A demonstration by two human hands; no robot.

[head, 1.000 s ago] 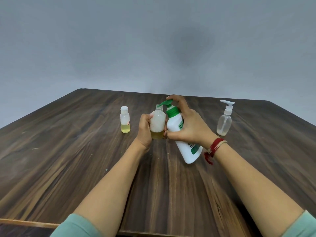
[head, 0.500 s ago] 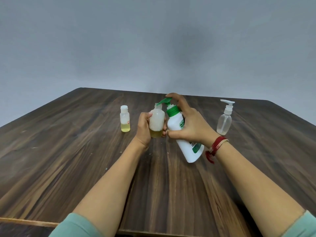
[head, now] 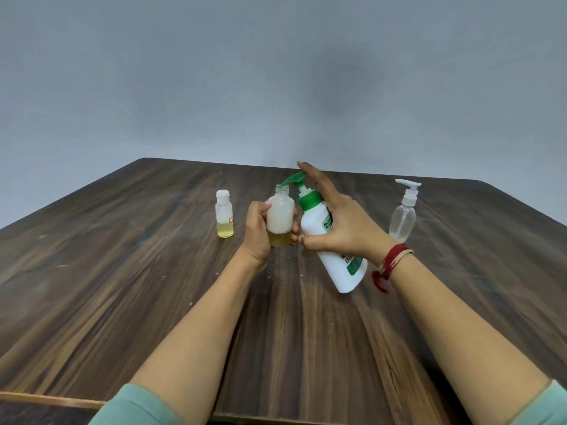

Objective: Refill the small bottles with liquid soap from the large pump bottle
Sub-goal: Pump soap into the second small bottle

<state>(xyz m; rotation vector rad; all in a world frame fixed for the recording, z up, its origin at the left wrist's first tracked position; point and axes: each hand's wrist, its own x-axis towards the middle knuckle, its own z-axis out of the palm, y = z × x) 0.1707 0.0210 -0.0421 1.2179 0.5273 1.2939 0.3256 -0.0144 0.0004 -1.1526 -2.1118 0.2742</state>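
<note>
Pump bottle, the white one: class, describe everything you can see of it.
The pump bottle is opaque white plastic with a green collar, pump head and label. It leans left, its spout over the open neck of the small bottle. The right hand grips its body, forefinger on the pump head. Its soap level cannot be seen.

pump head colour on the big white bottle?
Green pump head, same as the collar, on the large white plastic bottle. Head view shows it.
</note>
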